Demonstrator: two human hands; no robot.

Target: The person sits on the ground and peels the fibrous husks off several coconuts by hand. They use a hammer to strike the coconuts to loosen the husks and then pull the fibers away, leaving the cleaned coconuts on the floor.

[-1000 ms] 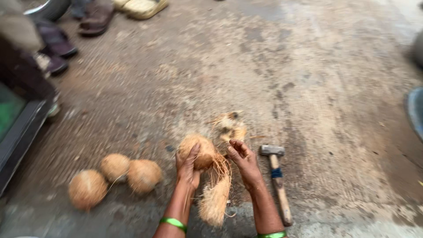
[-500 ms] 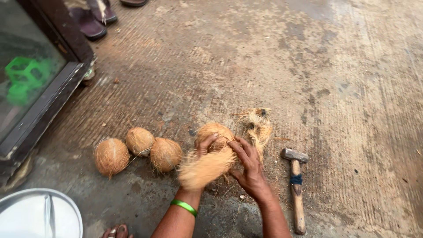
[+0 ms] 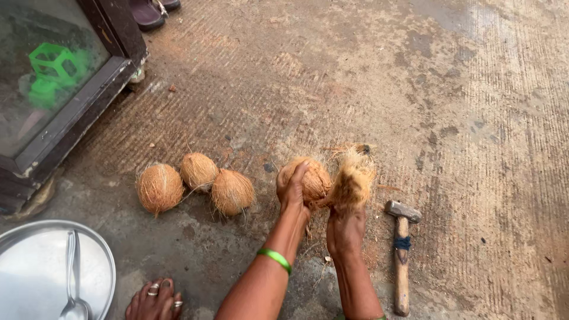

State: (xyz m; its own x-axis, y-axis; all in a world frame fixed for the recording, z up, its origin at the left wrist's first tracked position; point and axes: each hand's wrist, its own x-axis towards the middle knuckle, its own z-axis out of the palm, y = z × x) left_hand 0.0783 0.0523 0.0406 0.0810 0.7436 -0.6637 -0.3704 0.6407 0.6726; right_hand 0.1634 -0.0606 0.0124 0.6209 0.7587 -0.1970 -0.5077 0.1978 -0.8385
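1. Rough concrete floor point(image 3: 474, 89) filled the view, grey and stained, with ribbed marks across it.
2. I saw my left hand point(image 3: 292, 188) near the centre, fingers wrapped tight over the top and near side of a coconut point(image 3: 313, 179), pressed together against the husk.
3. My right hand point(image 3: 345, 228) sat just at 4 o'clock of that coconut, closed around a tuft of fibre point(image 3: 352, 178). The tuft stood up out of the fist and touched the coconut's right side.
4. The right fingers were mostly hidden behind the fibre; I could only tell they were curled shut on it.
5. A green bangle point(image 3: 274, 259) ringed my left forearm.
6. A hammer point(image 3: 402, 255) lay on the floor at 3 o'clock of the right hand, close by but apart, head away from me and wooden handle pointing towards me.
7. Three more coconuts point(image 3: 198, 184) lay in a row at 9 o'clock of the held one, near it. The right two touched each other, the left one just beside them.
8. A steel plate point(image 3: 35, 278) with a spoon point(image 3: 74, 278) on it sat at 8 o'clock, cut off by the frame.
9. A bare foot point(image 3: 155, 299) with toe rings showed at 7 o'clock.
10. A dark-framed glass cabinet point(image 3: 65, 83) stood at 10 o'clock, and sandals point(image 3: 148, 12) lay at 11 o'clock beyond it.
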